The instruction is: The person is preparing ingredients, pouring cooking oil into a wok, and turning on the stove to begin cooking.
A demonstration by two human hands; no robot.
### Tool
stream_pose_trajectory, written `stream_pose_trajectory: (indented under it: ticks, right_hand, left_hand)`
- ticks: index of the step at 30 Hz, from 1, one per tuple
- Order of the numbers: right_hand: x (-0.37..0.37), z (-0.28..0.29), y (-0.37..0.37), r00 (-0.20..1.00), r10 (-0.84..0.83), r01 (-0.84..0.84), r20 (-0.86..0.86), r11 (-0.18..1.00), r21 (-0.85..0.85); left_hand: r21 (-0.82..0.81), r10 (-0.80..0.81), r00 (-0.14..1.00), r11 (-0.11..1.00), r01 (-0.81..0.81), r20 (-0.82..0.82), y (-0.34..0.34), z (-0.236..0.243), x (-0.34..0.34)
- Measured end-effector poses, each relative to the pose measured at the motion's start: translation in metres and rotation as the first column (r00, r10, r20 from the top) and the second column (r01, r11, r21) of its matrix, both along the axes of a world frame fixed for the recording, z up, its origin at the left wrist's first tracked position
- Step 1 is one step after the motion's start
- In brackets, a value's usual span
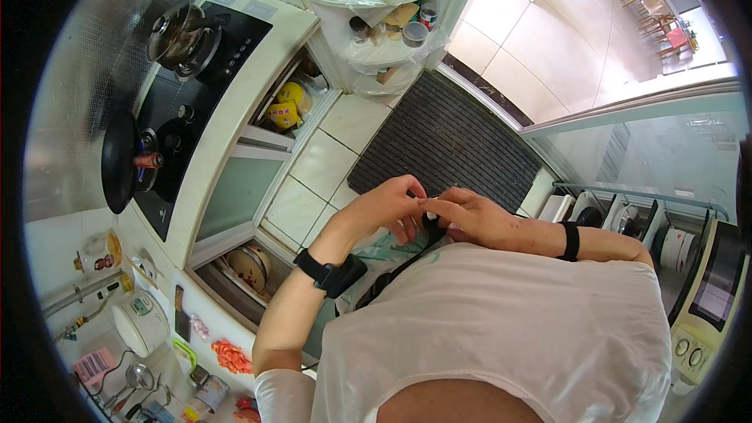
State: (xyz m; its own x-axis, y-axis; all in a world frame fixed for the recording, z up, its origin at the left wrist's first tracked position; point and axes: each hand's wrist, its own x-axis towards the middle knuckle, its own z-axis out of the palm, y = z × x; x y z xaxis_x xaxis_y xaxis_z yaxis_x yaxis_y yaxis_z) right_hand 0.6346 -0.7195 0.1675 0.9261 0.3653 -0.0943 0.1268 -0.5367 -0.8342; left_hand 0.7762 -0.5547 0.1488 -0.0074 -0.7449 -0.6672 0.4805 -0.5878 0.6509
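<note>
My left hand (389, 207) and my right hand (468, 216) meet in front of my body, fingertips together. Both sets of fingers are closed in a pinch, and whatever small thing lies between them is hidden. Just under the right fingers shows a black strap-like piece (432, 227) with a pale spot; I cannot tell whether it is gripped. Below the hands hangs a whitish cloth with teal marks (374, 254), partly covered by my white shirt. A black band with a small box (333, 272) circles my left wrist, and another black band (571, 241) circles my right forearm.
A dark ribbed mat (446, 137) covers floor tiles ahead. To the left, a cooktop (184, 110) carries a glass-lidded pot (174, 35) and a black pan (119, 160). An open drawer (291, 102) juts below. A cleaver (181, 313) and cut red food (232, 356) lie on the counter.
</note>
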Motion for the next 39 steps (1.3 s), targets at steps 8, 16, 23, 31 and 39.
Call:
stream_pose_trajectory:
  ticks: [8,16,23,31,39]
  right_hand:
    - [-0.001,0.01,-0.002,1.0,0.01,-0.009,0.002,0.971,-0.241]
    - [0.004,0.027,-0.014,0.988,0.057,-0.079,-0.144,0.985,-0.156]
    - [0.025,0.052,-0.051,0.847,0.245,-0.108,-0.471,0.948,0.3]
    - [0.023,0.043,-0.054,0.637,0.25,0.152,-0.729,0.886,0.437]
    - [0.025,0.039,-0.042,0.824,-0.094,0.36,-0.559,0.848,0.389]
  left_hand:
    - [-0.122,-0.2,0.935,0.962,0.244,0.293,-0.013,-0.004,-0.003]
    - [-0.283,0.06,0.487,0.872,0.399,0.872,-0.002,-0.018,-0.026]
    - [-0.242,-0.136,0.81,0.914,0.324,0.57,-0.001,0.016,-0.008]
    - [-0.289,-0.096,0.847,0.915,0.282,0.523,0.018,0.022,-0.004]
    - [-0.294,-0.039,0.862,0.931,0.215,0.506,0.002,0.022,-0.013]
